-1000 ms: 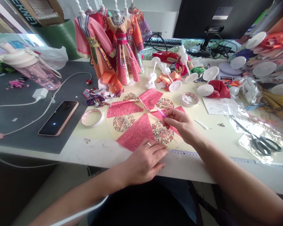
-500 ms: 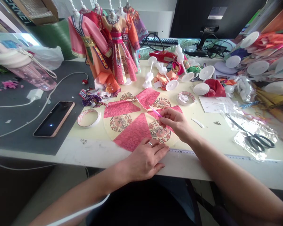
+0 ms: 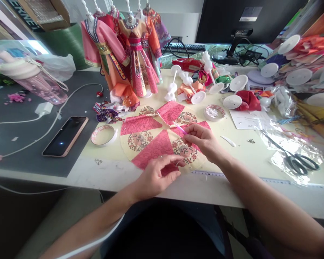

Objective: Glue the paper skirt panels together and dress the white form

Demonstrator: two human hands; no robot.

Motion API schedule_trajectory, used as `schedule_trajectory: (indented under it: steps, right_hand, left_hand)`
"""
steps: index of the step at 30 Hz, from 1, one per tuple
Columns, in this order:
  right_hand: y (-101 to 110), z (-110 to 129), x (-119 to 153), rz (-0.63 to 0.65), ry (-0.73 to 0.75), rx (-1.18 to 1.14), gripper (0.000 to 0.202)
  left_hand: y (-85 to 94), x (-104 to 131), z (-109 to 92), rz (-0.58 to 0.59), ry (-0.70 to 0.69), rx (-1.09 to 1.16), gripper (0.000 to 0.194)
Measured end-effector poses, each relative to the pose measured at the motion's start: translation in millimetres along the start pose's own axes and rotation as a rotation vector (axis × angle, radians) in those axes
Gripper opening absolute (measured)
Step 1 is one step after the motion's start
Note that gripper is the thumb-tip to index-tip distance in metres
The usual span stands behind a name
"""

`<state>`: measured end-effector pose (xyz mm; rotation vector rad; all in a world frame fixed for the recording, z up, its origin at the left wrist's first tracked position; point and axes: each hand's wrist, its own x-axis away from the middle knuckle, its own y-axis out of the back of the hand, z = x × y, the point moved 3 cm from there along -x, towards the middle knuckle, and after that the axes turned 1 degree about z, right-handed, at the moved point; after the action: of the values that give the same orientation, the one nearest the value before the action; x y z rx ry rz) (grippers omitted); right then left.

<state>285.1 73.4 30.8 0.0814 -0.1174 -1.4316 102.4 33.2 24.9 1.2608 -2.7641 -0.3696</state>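
Observation:
A round piece of patterned cloth (image 3: 151, 148), with pink and cream floral wedges, lies spread on the desk in front of me. Its far left edges are partly turned up. My right hand (image 3: 201, 139) pinches a slim pink stick-like tool (image 3: 180, 128) with a pale tip, which points at the middle of the cloth; its exact kind is unclear. Over the near edge of the cloth is my left hand (image 3: 159, 174), palm turned sideways, thumb apart from the bent fingers. Nothing shows between them.
A ruler (image 3: 272, 181) runs along the desk's front edge. Scissors (image 3: 297, 162) lie at the right, tape rolls (image 3: 104, 136) and a phone (image 3: 65, 136) at the left. Dressed dolls (image 3: 136, 54) stand behind the cloth, with white doll stands (image 3: 198, 97) lying beside them.
My left hand has lifted from lying flat on the cloth and turned sideways, its thumb spreading from the fingers. The right hand keeps the pink tool in nearly the same place.

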Motion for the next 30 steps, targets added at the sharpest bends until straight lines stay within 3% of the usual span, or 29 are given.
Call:
schedule_trajectory:
  steps: [4, 9, 17, 30]
  right_hand:
    - [-1, 2, 3, -0.017, 0.003, 0.019, 0.003]
    - [-12, 15, 15, -0.03, 0.074, 0.122, 0.005]
    - [-30, 20, 27, 0.064, 0.555, 0.509, 0.011]
    - [-36, 24, 37, 0.014, 1.052, 1.121, 0.015]
  left_hand:
    - [11.9, -2, 11, -0.24, 0.116, 0.259, 0.022]
    - [11.7, -6, 17, -0.338, 0.179, 0.44, 0.018]
    - [9.4, -6, 15, -0.281, 0.222, 0.623, 0.017]
    - [8.3, -5, 17, -0.187, 0.285, 0.615, 0.02]
